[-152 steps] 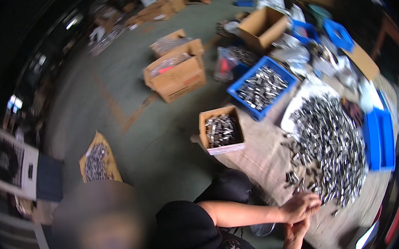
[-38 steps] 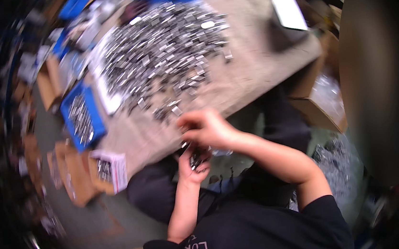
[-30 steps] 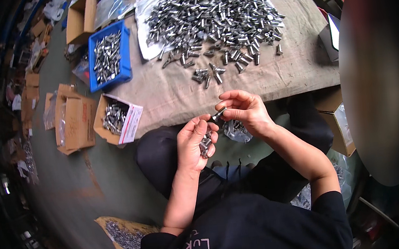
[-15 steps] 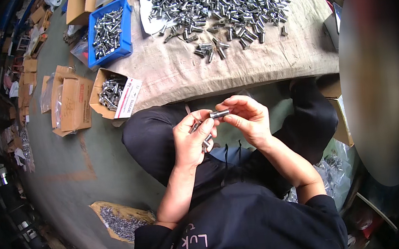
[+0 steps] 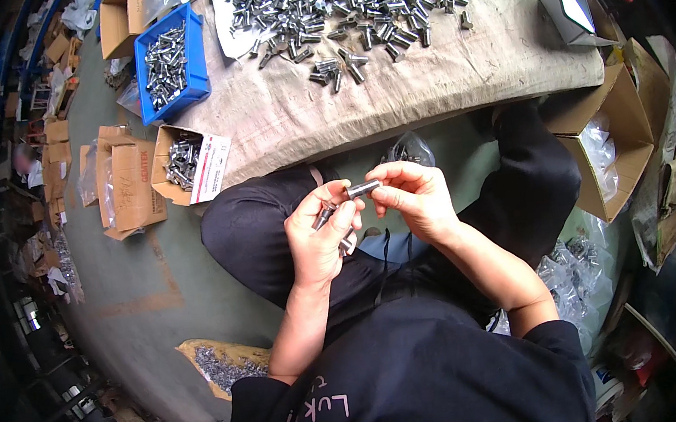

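I have my left grip (image 5: 314,238) and right grip (image 5: 423,203) pinching one metal pin (image 5: 363,189) by its ends, short of the near edge of the bench (image 5: 448,90). Farther off, my camera shows a blue bin (image 5: 197,62) at the left edge, then a pin heap (image 5: 354,2).

A short, shiny grey metal cylinder (image 5: 363,189) spans the two hands, nearly level with its right end tilted slightly up — its left end at the left hand's (image 5: 313,236) fingertips, its right end at the right hand's (image 5: 420,200). More shiny metal pieces (image 5: 324,215) sit in the left grip — partly hidden by the fingers.
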`<state>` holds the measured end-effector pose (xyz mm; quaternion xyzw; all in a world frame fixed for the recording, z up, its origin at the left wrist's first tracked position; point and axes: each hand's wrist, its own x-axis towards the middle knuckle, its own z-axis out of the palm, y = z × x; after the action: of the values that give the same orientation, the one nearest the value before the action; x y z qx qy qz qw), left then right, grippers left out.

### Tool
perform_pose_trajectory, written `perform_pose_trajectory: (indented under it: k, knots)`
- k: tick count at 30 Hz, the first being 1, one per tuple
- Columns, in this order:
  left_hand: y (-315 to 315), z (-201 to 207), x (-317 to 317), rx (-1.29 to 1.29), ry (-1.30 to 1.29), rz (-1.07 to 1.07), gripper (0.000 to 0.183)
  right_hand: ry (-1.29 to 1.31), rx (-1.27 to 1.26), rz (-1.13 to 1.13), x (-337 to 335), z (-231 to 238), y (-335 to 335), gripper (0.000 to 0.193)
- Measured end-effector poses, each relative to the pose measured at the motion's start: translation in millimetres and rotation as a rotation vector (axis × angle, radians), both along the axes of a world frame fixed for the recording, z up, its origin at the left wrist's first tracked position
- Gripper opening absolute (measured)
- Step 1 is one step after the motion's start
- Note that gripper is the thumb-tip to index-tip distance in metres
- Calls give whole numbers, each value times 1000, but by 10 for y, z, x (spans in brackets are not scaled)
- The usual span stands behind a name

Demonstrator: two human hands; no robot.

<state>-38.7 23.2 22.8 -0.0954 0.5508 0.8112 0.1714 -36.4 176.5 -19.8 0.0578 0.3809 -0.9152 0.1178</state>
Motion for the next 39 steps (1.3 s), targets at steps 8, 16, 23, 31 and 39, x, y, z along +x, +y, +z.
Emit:
perform_pose_trajectory:
  k: [8, 16, 23, 31, 39]
  knots:
    - [21, -33, -16, -25, 19, -4, 25, 68, 3, -23, -4, -27, 13, 20]
    - [42, -7, -20, 102, -64, 14, 24, -116, -131, 29, -16, -63, 30, 16]
    - [48, -56, -48, 170, -186, 22, 31, -159, -266, 168, -24, -71, 94, 8]
    - [126, -128, -77, 18, -100, 21, 31, 239, 637, 231, -19, -32, 41, 23]
    - [102, -162, -44, 205, -271, 148, 15, 174, 439, -3, 39, -87, -190, 15]
